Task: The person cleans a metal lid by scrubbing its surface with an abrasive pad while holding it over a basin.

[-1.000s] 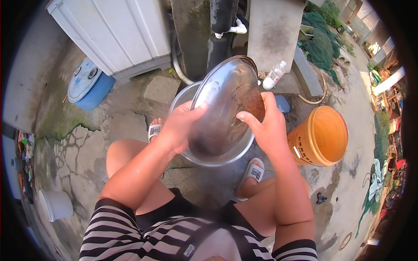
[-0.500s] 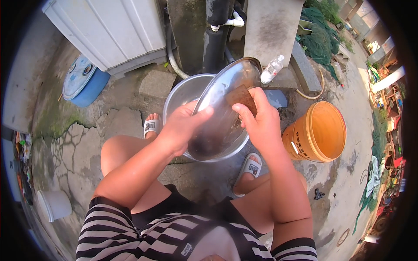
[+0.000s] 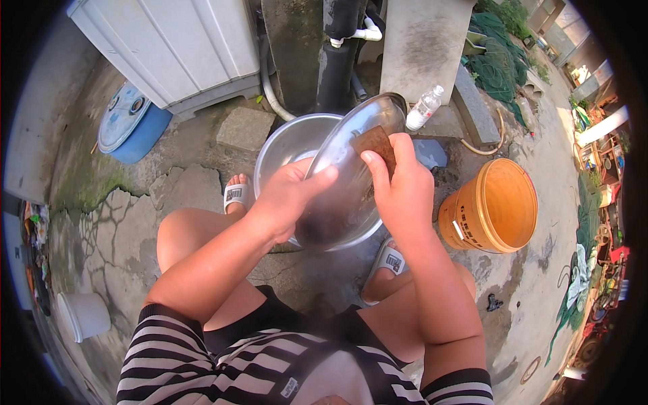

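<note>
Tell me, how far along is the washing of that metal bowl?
Mid-scrub, it seems. The left hand tilts the metal bowl over a larger steel basin; the right hand presses a brown scouring pad against its inside near the upper rim. The lower inside looks dark, perhaps shadow or grime. I see no rinse water running, so rinsing probably remains.

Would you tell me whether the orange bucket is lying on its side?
No, the orange bucket stands upright on the ground, its open mouth facing up.
</note>
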`<action>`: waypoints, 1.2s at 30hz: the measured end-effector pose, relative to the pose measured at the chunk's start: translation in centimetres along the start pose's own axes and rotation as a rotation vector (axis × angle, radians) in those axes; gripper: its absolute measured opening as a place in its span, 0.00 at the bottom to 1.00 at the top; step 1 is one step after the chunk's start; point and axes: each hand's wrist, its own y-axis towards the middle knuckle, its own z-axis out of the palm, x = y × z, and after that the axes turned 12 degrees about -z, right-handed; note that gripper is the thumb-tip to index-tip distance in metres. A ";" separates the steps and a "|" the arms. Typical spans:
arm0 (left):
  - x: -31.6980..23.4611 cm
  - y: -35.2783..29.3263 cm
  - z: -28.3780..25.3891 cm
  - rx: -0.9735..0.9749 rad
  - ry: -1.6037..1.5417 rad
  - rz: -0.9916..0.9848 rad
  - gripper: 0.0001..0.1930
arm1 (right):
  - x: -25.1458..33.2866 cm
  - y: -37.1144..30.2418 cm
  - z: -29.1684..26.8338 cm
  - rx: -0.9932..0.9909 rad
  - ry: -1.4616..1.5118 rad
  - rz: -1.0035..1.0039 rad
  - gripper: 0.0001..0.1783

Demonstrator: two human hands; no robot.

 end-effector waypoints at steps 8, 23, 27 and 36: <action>-0.2 0.0 -0.2 -0.022 -0.033 -0.020 0.16 | 0.2 0.5 -0.2 0.025 -0.110 -0.041 0.17; -0.3 0.2 -0.2 -0.050 -0.025 -0.036 0.14 | 0.3 0.3 0.3 -0.011 -0.136 -0.133 0.15; -0.2 0.3 -0.1 -0.061 -0.028 -0.033 0.14 | 0.2 0.5 0.2 -0.010 -0.162 -0.123 0.15; -0.4 0.2 0.1 -0.055 -0.034 -0.048 0.14 | 0.0 0.6 0.1 -0.008 -0.175 -0.119 0.16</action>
